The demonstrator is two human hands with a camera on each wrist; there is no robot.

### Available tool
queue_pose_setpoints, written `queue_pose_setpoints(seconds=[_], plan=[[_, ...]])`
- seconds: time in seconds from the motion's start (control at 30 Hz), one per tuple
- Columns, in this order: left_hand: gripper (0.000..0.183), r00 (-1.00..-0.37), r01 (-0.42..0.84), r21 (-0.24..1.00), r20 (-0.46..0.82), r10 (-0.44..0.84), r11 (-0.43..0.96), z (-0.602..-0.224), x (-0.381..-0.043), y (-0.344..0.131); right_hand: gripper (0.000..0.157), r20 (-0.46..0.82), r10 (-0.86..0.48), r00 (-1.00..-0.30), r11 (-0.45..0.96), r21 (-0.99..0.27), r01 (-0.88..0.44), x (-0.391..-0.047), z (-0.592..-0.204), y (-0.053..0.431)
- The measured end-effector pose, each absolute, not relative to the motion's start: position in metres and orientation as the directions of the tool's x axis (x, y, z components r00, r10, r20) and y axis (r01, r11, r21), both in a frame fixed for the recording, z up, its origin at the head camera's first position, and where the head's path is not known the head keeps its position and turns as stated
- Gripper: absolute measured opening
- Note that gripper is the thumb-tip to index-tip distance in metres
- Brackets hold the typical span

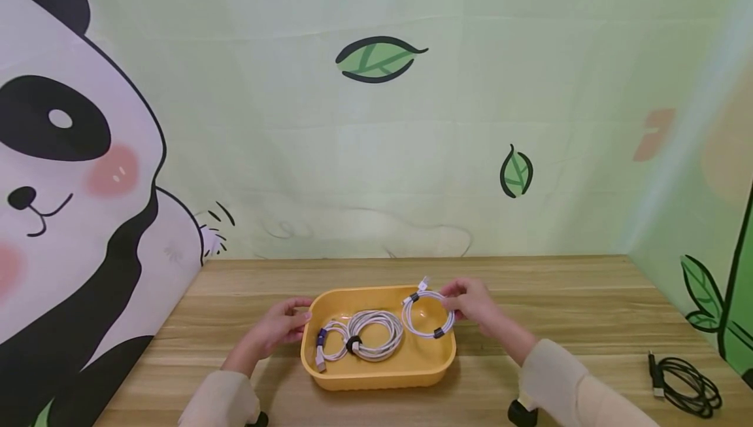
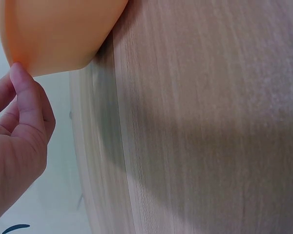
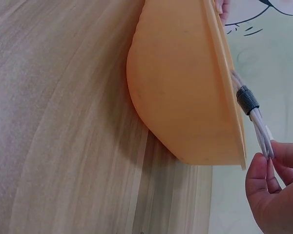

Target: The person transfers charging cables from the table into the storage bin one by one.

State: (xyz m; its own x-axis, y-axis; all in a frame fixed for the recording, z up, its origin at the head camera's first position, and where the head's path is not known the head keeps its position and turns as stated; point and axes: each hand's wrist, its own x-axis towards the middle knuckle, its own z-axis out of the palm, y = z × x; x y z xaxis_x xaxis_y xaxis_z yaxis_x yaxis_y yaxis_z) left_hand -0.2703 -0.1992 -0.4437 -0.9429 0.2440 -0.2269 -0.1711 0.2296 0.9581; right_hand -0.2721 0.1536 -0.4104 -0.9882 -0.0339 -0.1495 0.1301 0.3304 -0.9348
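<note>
White cable coil (image 1: 406, 316) with dark bands is held up at the right rear corner of yellow tray (image 1: 379, 382), at rim level; whether the rim is touched cannot be told. It is pinched by right hand (image 1: 473, 303), grip narrow, thumb and fingertips closed on the strands. Tray's left rim is held by left hand (image 1: 279, 325), grip narrow, fingers bent. Inside tray, a thicker grayish coil (image 1: 379, 352) with black tie is seen lying mid-left, and a small white coil (image 1: 336, 357) with blue-purple band is placed beside it at the left end, plug pointed to the front.

Tray is set upright on surface (image 1: 576, 309), light-brown wood grain with lengthwise streaks; a soft shadow is cast around the tray. Black cable coil (image 1: 700, 404) is laid at the far right of surface, well apart from tray. Both forearms are covered by cream sleeves (image 1: 559, 375).

Surface is backed by a pale green printed backdrop (image 1: 282, 119), faintly creased. A large panda (image 1: 59, 204) is printed at left, outlined leaves (image 1: 382, 59) at centre, green plant (image 1: 702, 290) at right. A pale diagonal streak is seen at upper right.
</note>
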Motion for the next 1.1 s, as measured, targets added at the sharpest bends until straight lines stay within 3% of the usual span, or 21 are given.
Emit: queue_pose_setpoints(seconds=[1.1], plan=[[0.042, -0.938, -0.172, 0.960, -0.228, 0.260, 0.221, -0.4436, -0.2700, -0.1992, 0.017, -0.174, -0.031, -0.984, 0.378, -0.914, 0.150, -0.2730, -0.4075, 0.1438]])
